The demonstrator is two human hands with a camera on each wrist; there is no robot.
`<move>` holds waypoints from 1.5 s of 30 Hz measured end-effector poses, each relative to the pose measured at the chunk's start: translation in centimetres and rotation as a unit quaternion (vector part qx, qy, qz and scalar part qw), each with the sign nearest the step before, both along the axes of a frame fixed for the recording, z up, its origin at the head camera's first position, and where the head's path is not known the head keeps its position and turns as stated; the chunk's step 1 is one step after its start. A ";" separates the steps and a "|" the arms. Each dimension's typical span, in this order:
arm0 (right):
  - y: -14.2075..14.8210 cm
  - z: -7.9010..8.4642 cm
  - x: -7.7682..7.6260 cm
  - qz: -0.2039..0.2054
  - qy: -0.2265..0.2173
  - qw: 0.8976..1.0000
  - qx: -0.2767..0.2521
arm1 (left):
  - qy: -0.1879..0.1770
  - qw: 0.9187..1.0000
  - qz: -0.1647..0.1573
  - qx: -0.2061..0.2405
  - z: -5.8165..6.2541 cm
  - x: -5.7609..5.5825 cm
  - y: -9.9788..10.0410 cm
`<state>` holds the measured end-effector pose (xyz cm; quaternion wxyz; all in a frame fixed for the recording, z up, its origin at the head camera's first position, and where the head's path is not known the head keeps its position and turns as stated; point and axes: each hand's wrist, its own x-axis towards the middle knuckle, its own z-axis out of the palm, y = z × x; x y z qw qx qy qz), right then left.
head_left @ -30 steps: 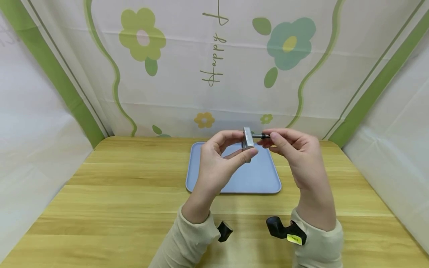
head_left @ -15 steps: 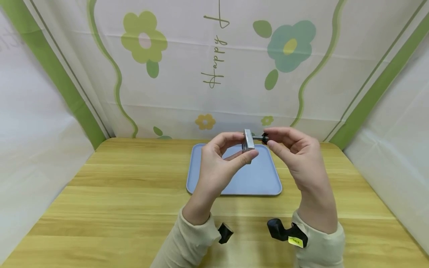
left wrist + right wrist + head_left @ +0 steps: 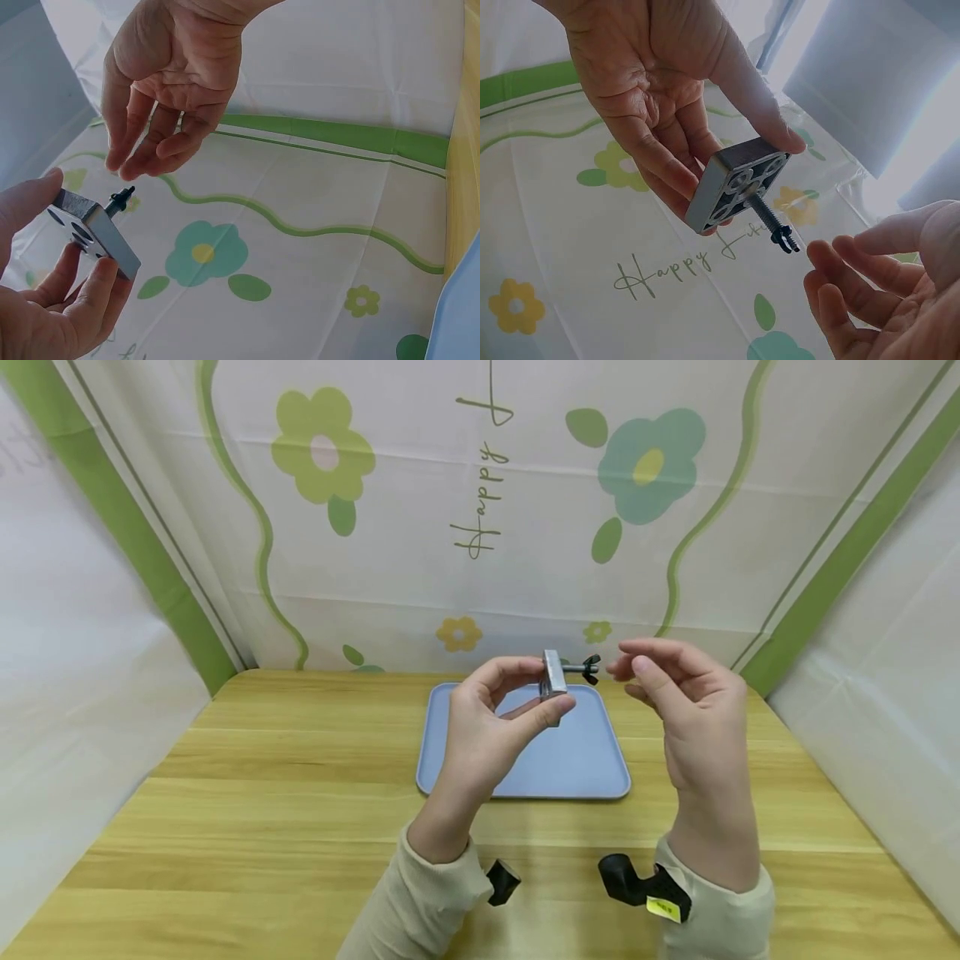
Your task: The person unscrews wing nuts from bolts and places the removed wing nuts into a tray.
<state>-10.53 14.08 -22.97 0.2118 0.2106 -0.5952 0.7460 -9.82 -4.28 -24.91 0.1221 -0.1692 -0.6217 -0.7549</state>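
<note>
My left hand holds a small square metal block by its edges, thumb below and fingers above in the head view. From the block's right face a threaded bolt sticks out, with a black wing nut near its free end. Several round holes mark the block in the left wrist view. My right hand hovers just right of the wing nut, fingers loosely curled around nothing, with a small gap between fingertips and bolt end.
Below the hands, a light blue tray lies on the wooden table. A white curtain printed with flowers hangs behind the table, with white sheeting on both sides. Black wrist mounts show at the sleeves.
My right fingers have come off the wing nut and moved right, leaving it in plain sight on the bolt. The left hand keeps its hold on the block almost unmoved.
</note>
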 end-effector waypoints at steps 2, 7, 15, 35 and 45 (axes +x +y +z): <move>0.0 0.1 0.1 0.004 -0.007 1.000 0.011 | 0.000 1.000 0.001 -0.001 0.0 0.0 0.0; 0.0 0.0 0.1 0.012 -0.028 0.997 0.068 | 0.002 1.000 0.006 -0.005 0.0 -0.1 -0.1; 0.1 -0.2 -0.2 0.011 -0.049 0.993 0.104 | 0.004 1.000 0.005 -0.007 0.0 -0.1 -0.1; 0.1 -0.6 -0.8 0.031 -0.070 0.990 0.117 | 0.018 1.000 -0.003 0.002 0.0 0.0 0.0; -0.1 -0.6 -0.7 0.048 -0.038 0.994 0.090 | 0.020 1.000 -0.002 -0.001 0.0 0.0 0.0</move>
